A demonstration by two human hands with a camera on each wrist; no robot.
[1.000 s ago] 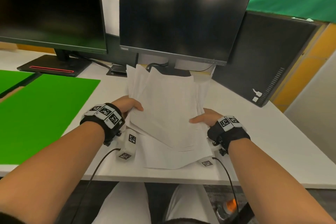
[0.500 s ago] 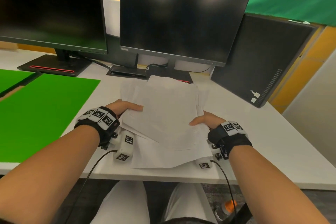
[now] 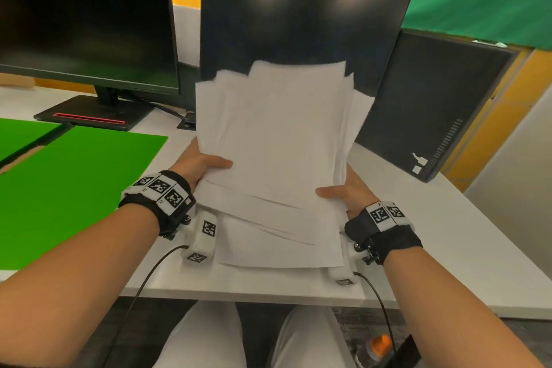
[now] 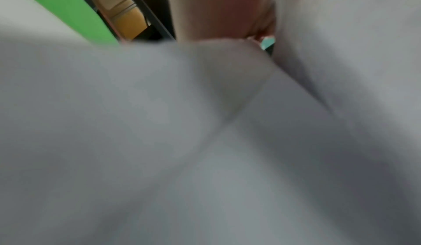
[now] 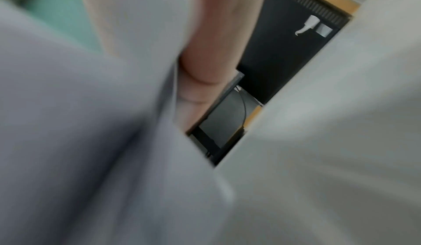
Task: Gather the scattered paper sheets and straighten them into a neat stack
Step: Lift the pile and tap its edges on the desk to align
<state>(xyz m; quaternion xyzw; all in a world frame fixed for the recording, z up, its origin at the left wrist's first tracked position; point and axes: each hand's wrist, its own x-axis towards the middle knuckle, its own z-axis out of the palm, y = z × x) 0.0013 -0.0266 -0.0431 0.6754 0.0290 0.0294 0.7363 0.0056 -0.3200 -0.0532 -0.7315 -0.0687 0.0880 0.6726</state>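
Note:
A loose bundle of white paper sheets (image 3: 277, 140) is raised on end above the white desk (image 3: 466, 236), its top edges fanned and uneven in front of the middle monitor. My left hand (image 3: 203, 166) grips the bundle's left edge, thumb on the front face. My right hand (image 3: 343, 193) grips the right edge the same way. The lower edges of the sheets sag toward the desk front. In the left wrist view blurred paper (image 4: 205, 150) fills most of the picture under my fingers (image 4: 216, 9). Paper (image 5: 91, 123) likewise covers the right wrist view beside my right hand's fingers (image 5: 205, 54).
Two dark monitors (image 3: 298, 27) stand at the back, the left one (image 3: 83, 15) on a black base. A black computer case (image 3: 433, 98) leans at the right. A green mat (image 3: 65, 185) covers the desk's left side. Cables hang from both wrists over my lap.
Both hands have tipped the bundle from lying nearly flat on the desk to standing upright and lifted it, so its top now covers the lower part of the middle monitor.

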